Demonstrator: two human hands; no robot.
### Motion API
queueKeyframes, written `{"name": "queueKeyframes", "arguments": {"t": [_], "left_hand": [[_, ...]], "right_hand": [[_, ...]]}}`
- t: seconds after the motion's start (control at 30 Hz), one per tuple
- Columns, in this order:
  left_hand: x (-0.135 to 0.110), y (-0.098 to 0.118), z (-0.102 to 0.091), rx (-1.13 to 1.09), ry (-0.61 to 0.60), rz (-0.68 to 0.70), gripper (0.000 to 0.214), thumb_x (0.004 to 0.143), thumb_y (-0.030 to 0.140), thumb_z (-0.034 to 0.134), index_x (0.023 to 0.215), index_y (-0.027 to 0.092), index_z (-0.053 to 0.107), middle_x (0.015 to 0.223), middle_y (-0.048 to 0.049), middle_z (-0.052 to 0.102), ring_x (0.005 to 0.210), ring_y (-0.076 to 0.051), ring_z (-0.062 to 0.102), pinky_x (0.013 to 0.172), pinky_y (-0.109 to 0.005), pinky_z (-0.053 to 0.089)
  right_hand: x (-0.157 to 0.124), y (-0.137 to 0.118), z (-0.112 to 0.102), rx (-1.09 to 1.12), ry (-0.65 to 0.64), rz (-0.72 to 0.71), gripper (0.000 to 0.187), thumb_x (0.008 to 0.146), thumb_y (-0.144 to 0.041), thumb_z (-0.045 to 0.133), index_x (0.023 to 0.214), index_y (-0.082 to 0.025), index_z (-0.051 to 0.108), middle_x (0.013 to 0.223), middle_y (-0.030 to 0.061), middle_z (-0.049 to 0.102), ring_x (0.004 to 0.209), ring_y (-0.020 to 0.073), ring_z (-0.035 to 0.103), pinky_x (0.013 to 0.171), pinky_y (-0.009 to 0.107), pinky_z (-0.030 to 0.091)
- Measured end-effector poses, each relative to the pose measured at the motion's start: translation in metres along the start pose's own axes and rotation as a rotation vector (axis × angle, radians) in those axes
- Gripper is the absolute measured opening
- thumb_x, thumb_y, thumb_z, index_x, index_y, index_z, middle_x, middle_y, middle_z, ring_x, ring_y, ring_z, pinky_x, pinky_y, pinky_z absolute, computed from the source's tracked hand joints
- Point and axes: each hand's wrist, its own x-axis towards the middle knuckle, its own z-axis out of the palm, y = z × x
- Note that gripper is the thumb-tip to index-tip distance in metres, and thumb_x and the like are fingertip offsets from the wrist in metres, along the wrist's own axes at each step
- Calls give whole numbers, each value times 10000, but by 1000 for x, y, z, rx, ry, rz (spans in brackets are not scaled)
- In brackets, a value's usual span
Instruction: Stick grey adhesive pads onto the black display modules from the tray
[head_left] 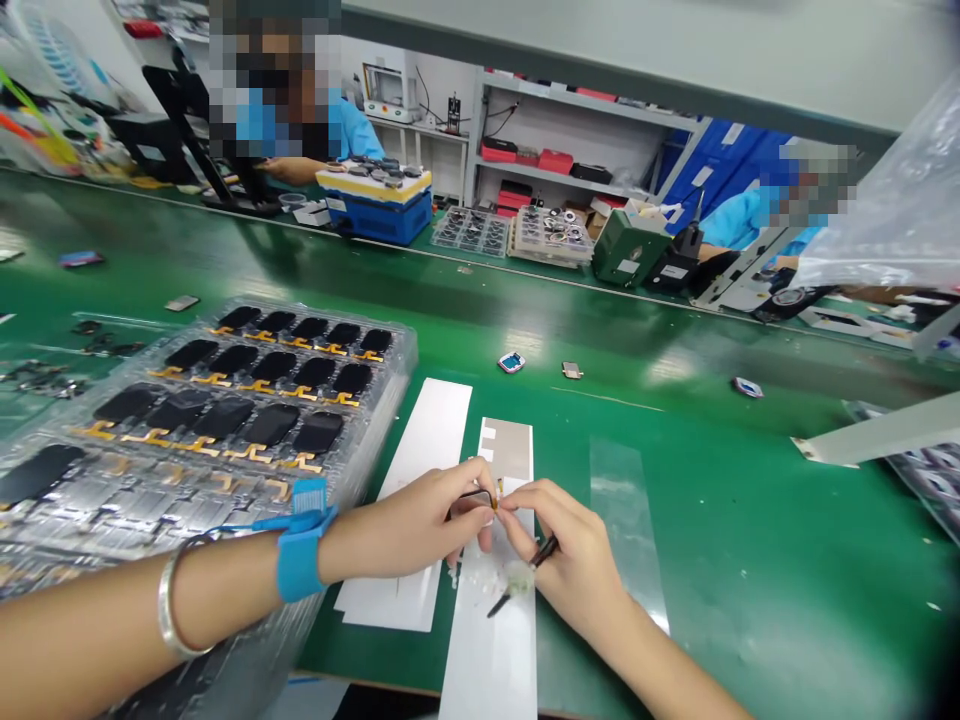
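My left hand (420, 520) pinches a small dark screen part (474, 497) with a gold flex tail, held just above a white paper strip (491, 640). My right hand (566, 550) meets it fingertip to fingertip at the part's flex end and also grips black tweezers (525, 575) that point down and left. A blue anti-static strap (300, 550) and a silver bangle (171, 605) sit on my left wrist. Both hands are closed.
A stack of clear trays (225, 400) filled with several black screen parts lies at my left. A second white sheet (420, 470) and a clear film strip (622, 500) lie on the green bench (750, 560). Small parts (511, 362) lie farther out. Two people work at the opposite side.
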Motion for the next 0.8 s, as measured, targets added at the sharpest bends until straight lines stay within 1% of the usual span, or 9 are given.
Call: {"name": "queueKeyframes", "arguments": {"t": [0.13, 0.23, 0.33, 0.43, 0.53, 0.63, 0.7, 0.8], "left_hand": [[-1, 1, -1, 23, 56, 11, 64, 948, 186, 422, 894, 212, 444, 744, 63, 542, 578, -95, 516, 542, -223, 390], [0, 1, -1, 46, 71, 9, 55, 947, 202, 433, 901, 216, 460, 721, 71, 527, 584, -110, 555, 556, -237, 399], [1, 0, 0, 101, 82, 4, 65, 947, 216, 442, 890, 223, 472, 718, 71, 537, 588, -120, 563, 560, -245, 390], [-1, 2, 2, 214, 98, 23, 77, 939, 201, 461, 875, 227, 496, 665, 79, 513, 589, -124, 520, 560, -245, 354], [-3, 4, 3, 330, 123, 48, 87, 928, 175, 475, 880, 221, 531, 689, 65, 533, 650, -137, 513, 605, -252, 349], [-4, 6, 4, 373, 120, 49, 105, 931, 164, 459, 909, 217, 547, 757, 44, 573, 706, -152, 532, 637, -258, 350], [-4, 7, 4, 381, 106, 46, 107, 934, 170, 453, 910, 219, 544, 765, 37, 577, 706, -158, 530, 633, -260, 342], [-4, 8, 4, 399, 93, 30, 112, 940, 184, 447, 874, 220, 531, 716, 39, 544, 672, -160, 511, 613, -259, 324]], "right_hand": [[1, 1, 7, -52, 29, 4, 76, 908, -146, 591, 939, -203, 629, 830, 21, 684, 723, 142, 660, 625, 243, 494], [-1, 2, 12, -89, 44, -3, 96, 917, -140, 569, 970, -208, 612, 847, 20, 681, 731, 141, 663, 622, 238, 495], [-5, 1, 13, -153, 20, -12, 105, 931, -142, 539, 994, -204, 596, 869, 28, 673, 714, 145, 656, 584, 238, 476], [-7, -1, 13, -199, -24, -24, 114, 949, -143, 492, 977, -197, 588, 849, 32, 663, 682, 150, 642, 553, 245, 452], [-8, -2, 14, -192, -54, -29, 144, 955, -129, 454, 963, -192, 584, 820, 34, 656, 660, 152, 633, 550, 246, 447], [-9, -2, 16, -171, -53, -28, 159, 951, -115, 439, 963, -189, 580, 818, 42, 656, 672, 157, 638, 561, 244, 450], [-10, -2, 16, -162, -66, -18, 167, 947, -107, 432, 962, -189, 577, 820, 48, 656, 681, 161, 639, 569, 245, 450], [-11, -3, 16, -147, -87, 11, 174, 939, -107, 425, 940, -193, 576, 814, 49, 650, 664, 159, 623, 564, 248, 438]]}}
